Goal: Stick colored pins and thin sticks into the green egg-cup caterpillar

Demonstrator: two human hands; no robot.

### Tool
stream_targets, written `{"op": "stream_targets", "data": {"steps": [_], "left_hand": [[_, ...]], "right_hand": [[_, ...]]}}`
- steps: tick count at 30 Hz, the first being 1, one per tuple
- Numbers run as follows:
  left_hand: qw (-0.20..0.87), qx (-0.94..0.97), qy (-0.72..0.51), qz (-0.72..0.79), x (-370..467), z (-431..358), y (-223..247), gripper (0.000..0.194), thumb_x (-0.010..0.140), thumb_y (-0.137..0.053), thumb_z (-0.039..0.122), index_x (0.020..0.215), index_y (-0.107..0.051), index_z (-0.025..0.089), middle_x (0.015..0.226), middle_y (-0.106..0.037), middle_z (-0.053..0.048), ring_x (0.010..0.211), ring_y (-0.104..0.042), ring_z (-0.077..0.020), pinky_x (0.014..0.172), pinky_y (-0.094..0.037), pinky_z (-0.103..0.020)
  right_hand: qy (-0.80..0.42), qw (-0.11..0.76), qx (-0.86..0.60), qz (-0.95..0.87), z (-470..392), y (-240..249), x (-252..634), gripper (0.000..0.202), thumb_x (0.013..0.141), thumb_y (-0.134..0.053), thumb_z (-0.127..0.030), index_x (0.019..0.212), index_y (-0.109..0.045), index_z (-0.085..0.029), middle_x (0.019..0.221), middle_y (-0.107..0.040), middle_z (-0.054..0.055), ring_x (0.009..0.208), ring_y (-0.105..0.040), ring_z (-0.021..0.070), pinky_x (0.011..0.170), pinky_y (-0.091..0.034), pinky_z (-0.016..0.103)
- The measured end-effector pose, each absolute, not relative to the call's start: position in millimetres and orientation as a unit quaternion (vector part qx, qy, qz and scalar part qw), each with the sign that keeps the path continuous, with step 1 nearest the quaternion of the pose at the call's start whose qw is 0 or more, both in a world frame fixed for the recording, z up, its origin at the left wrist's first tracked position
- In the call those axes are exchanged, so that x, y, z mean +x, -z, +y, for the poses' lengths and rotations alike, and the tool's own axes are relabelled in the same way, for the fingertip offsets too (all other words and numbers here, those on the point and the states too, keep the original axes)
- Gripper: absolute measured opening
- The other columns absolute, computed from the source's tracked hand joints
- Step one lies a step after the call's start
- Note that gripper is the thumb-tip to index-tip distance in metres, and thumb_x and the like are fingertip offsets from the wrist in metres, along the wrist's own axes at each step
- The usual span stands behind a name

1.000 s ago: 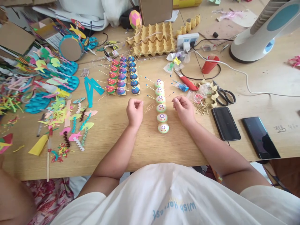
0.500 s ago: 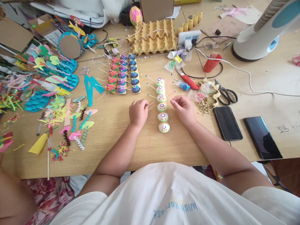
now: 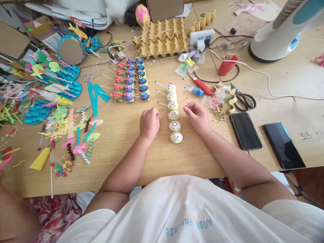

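Note:
A column of several white-and-green painted carton bumps (image 3: pixel 173 115) stands on the table in front of me, with blue-tipped sticks in the upper ones. To its left is my left hand (image 3: pixel 150 122), its fingers closed on thin toothpicks (image 3: pixel 162 115) that point at the column. My right hand (image 3: pixel 197 115) is on the other side, thumb and forefinger pinched together beside the column; what they hold, if anything, is too small to name. Farther back at left stand three painted rows, red (image 3: pixel 118 79), purple (image 3: pixel 129 80) and dark blue (image 3: pixel 142 79).
Egg cartons (image 3: pixel 164 37) and a power strip (image 3: pixel 201 37) lie at the back. Scissors (image 3: pixel 244 98), a red cup (image 3: pixel 227 65) and two phones (image 3: pixel 245 131) are at right. Paper cutouts (image 3: pixel 59 123) cover the left side. A person's arm (image 3: pixel 17 216) shows at lower left.
The view has shifted slightly, so the objects at the back sit a little farther left. Both hands keep nearly the same pose beside the column.

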State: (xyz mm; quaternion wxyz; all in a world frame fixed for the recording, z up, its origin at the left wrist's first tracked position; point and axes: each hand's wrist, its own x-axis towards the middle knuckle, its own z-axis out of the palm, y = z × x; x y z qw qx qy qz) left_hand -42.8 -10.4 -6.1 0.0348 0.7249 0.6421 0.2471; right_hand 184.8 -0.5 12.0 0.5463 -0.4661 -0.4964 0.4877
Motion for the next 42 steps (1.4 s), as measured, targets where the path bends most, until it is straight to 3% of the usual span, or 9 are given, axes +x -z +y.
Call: {"op": "stream_targets", "data": {"steps": [11, 18, 32, 42], "left_hand": [[0.029, 0.755, -0.159, 0.635, -33, -18, -8, 0.013, 0.096, -0.058, 0.014, 0.087, -0.060, 0.024, 0.092, -0.073, -0.007, 0.093, -0.063, -0.0287, 0.085, -0.045, -0.042], [0.021, 0.751, -0.182, 0.635, -35, -17, 0, 0.014, 0.096, -0.054, 0.011, 0.091, -0.059, 0.023, 0.093, -0.072, -0.008, 0.094, -0.063, -0.0286, 0.086, -0.046, -0.042], [0.023, 0.743, -0.151, 0.652, -35, -16, 1, 0.016, 0.095, -0.051, 0.007, 0.090, -0.056, 0.022, 0.089, -0.070, -0.010, 0.088, -0.063, -0.0296, 0.084, -0.046, -0.043], [0.002, 0.737, -0.303, 0.604, -34, -23, 4, 0.019, 0.092, -0.056, 0.007, 0.088, -0.051, 0.024, 0.086, -0.064, -0.005, 0.084, -0.060, -0.0241, 0.077, -0.046, -0.037]], "right_hand": [[-0.467, 0.543, -0.459, -0.526, 3, -6, 187, 0.058, 0.080, -0.071, -0.078, 0.082, -0.063, -0.021, 0.066, -0.054, -0.004, 0.061, -0.045, 0.0111, 0.061, -0.037, 0.029], [-0.449, 0.543, -0.455, -0.545, 1, -7, 188, 0.060, 0.087, -0.062, -0.079, 0.070, -0.052, -0.022, 0.064, -0.052, -0.004, 0.061, -0.044, 0.0109, 0.064, -0.040, 0.029], [-0.446, 0.539, -0.451, -0.554, 1, -8, 187, 0.061, 0.086, -0.064, -0.079, 0.068, -0.052, -0.022, 0.062, -0.051, -0.004, 0.059, -0.042, 0.0109, 0.061, -0.038, 0.029], [-0.453, 0.537, -0.457, -0.545, 4, -2, 187, 0.058, 0.080, -0.072, -0.078, 0.082, -0.062, -0.021, 0.069, -0.054, -0.003, 0.063, -0.043, 0.0110, 0.060, -0.036, 0.029]]}}
